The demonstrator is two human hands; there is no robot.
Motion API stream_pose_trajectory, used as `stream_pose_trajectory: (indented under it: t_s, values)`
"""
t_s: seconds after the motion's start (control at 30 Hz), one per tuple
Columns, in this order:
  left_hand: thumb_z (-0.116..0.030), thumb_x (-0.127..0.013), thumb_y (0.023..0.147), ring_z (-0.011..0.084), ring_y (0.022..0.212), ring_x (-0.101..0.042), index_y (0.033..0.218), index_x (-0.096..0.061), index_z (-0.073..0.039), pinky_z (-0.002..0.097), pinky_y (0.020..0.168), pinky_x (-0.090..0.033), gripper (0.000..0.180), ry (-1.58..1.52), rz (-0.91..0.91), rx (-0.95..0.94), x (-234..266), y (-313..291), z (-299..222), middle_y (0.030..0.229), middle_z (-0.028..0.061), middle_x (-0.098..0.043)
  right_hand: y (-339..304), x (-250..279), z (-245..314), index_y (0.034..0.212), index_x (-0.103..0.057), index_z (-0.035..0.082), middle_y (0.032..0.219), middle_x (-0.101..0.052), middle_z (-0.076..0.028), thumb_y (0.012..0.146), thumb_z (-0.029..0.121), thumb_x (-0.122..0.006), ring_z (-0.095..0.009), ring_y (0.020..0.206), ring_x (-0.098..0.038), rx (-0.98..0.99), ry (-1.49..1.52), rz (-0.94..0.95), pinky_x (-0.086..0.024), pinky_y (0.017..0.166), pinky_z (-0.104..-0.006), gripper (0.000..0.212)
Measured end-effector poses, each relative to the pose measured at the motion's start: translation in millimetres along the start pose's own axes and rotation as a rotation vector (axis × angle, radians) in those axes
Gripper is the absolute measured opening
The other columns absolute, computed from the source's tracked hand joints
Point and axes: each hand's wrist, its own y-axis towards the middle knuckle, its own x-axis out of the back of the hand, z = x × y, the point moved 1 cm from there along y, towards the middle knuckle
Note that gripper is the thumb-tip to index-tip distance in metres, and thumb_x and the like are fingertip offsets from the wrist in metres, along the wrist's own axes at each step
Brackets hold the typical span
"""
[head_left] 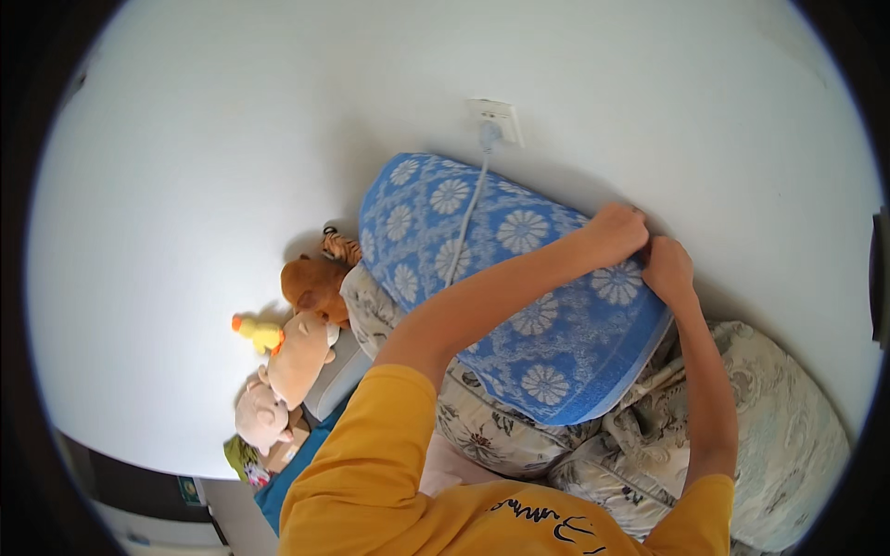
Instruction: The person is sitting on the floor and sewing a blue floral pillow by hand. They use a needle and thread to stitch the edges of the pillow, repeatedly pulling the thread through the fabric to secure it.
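Observation:
A blue towel (519, 278) with white flower shapes lies spread over a bulky, cushion-like form against the wall. At its far right edge, my left hand (616, 233) is closed on the cloth, knuckles up. Right beside it, my right hand (669, 271) grips the same edge, its fingers curled. The two hands nearly touch, and the fingertips are partly hidden. Beneath the towel, floral-patterned pillows (491, 417) show at the near side.
A white cable (471, 213) runs from a wall socket (497, 120) down across the towel. Plush toys stand to the left: a brown one (313, 285), a yellow duck (260, 334) and a pink pig (261, 414). Bunched patterned bedding (760, 417) fills the right side.

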Motion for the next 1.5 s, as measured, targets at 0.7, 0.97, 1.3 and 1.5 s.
stream_pose_trajectory:
  t_s: [0.7, 0.97, 1.3, 1.5]
  values:
    - [-0.007, -0.066, 0.061, 0.0185, 0.100, -0.050, 0.085, -0.066, -0.014, 0.0354, 0.087, -0.035, 0.025, -0.129, 0.041, -0.061, 6.4, -5.0, 2.3, 0.095, -0.0006, -0.057, -0.3, 9.2, -14.0, 0.076, -0.061, 0.003, 0.082, -0.062, -0.017, 0.075, 0.018, -0.064, -0.035, 0.082, -0.059, 0.064, 0.135, 0.000, -0.047, 0.071, -0.0446, 0.015]
    - [-0.001, -0.063, 0.063, 0.0211, 0.098, -0.050, 0.087, -0.065, -0.009, 0.0334, 0.085, -0.036, 0.025, -0.124, 0.058, -0.062, 8.6, -5.5, 2.2, 0.093, 0.0021, -0.057, -6.5, 26.2, -19.5, 0.074, -0.066, 0.007, 0.081, -0.063, -0.012, 0.073, 0.009, -0.062, -0.031, 0.082, -0.060, 0.061, 0.209, -0.003, -0.048, 0.072, -0.0407, 0.004]
    - [-0.001, -0.058, 0.071, 0.0212, 0.098, -0.050, 0.083, -0.065, -0.009, 0.0350, 0.082, -0.035, 0.016, -0.125, 0.045, -0.030, 6.5, -7.7, 5.1, 0.095, 0.0043, -0.055, -6.0, 17.8, -12.9, 0.073, -0.069, 0.010, 0.083, -0.064, -0.010, 0.067, 0.004, -0.060, -0.029, 0.084, -0.061, 0.054, 0.184, 0.052, -0.049, 0.074, -0.0385, 0.012]
    - [-0.004, -0.058, 0.076, 0.0201, 0.096, -0.050, 0.084, -0.066, -0.011, 0.0361, 0.081, -0.034, 0.013, -0.107, 0.085, -0.056, 12.8, -6.3, 5.0, 0.093, 0.0043, -0.054, -5.8, 13.6, -11.1, 0.073, -0.070, 0.009, 0.084, -0.065, -0.012, 0.068, 0.002, -0.060, -0.029, 0.083, -0.062, 0.041, 0.189, 0.026, -0.050, 0.074, -0.0383, 0.014]
